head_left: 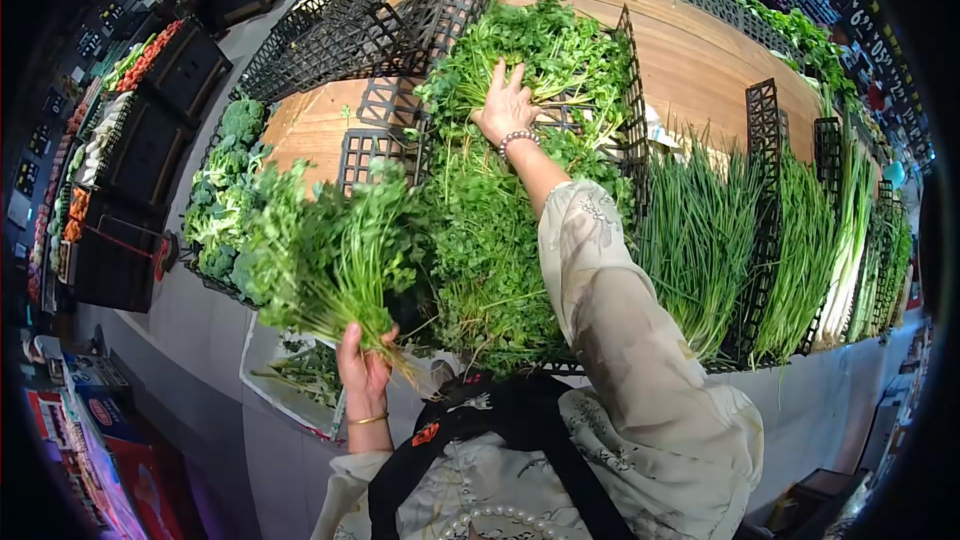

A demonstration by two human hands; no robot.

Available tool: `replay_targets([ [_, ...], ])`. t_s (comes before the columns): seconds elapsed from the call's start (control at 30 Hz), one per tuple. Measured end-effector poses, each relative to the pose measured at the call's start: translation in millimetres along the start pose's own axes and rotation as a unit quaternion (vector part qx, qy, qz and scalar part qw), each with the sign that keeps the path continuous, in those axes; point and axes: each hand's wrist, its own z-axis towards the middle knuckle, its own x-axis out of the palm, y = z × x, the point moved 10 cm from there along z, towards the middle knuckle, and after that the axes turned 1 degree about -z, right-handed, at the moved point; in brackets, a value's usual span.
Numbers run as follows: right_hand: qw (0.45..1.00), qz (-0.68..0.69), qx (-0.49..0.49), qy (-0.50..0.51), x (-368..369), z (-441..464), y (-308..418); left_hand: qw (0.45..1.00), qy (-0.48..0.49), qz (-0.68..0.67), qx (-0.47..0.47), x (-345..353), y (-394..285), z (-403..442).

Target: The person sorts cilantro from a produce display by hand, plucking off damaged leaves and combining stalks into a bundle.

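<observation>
My left hand (366,372) is closed round the stem end of a bunch of cilantro (345,260). The leafy tops fan up and away from me, and thin pale roots hang below my fingers. Stretched far forward, my right hand (507,112) lies on the back part of a large cilantro pile (500,230), its fingers spread over the leaves and stems. Whether any stems are under its palm is hidden. The pile fills a section between black plastic lattice dividers (633,120), and loose stems stick out at its near edge.
Broccoli (225,210) stands to the left, beyond the held bunch. On the right are chives (700,235) and other long greens behind black dividers. Black lattice crates (330,35) sit on the wooden display (690,45). A white bin (262,365) with green scraps stands low at left.
</observation>
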Motion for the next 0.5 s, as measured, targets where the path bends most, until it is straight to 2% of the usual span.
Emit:
replay_targets([
  [0.07,1.0,0.017,0.005,0.001,3.8,15.9,-12.3,1.0,-0.002,0.0,0.014,-5.7,-8.6,-4.9],
  [0.13,0.991,0.131,0.002,-0.026,-0.2,29.1,-31.3,1.0,-0.015,-0.013,0.022,-11.6,-16.7,-6.0],
  [0.17,0.983,0.177,0.004,-0.04,-2.5,34.0,-43.8,0.999,0.018,-0.037,0.021,-10.4,-21.0,-3.2],
  [0.23,0.956,0.269,-0.004,-0.118,-22.1,38.9,-77.0,0.993,0.082,-0.088,0.014,-10.8,-27.0,4.7],
  [0.3,0.934,0.311,0.025,-0.177,-26.4,48.4,-135.7,0.995,0.067,-0.066,0.014,-10.8,-37.7,8.5],
  [0.37,0.918,0.367,0.048,-0.139,-39.1,37.7,-177.8,0.996,0.067,-0.05,0.014,-4.4,-46.8,20.2],
  [0.43,0.943,0.294,0.074,-0.138,-62.0,17.0,-207.4,0.994,0.1,-0.032,0.026,28.8,-53.1,31.0],
  [0.47,0.955,0.273,0.052,-0.105,-69.0,6.2,-209.3,0.993,0.111,-0.022,0.024,38.7,-53.6,39.5],
  [0.5,0.964,0.255,0.071,-0.03,-74.2,-8.8,-201.0,0.992,0.122,-0.012,0.023,49.1,-54.2,46.6],
])
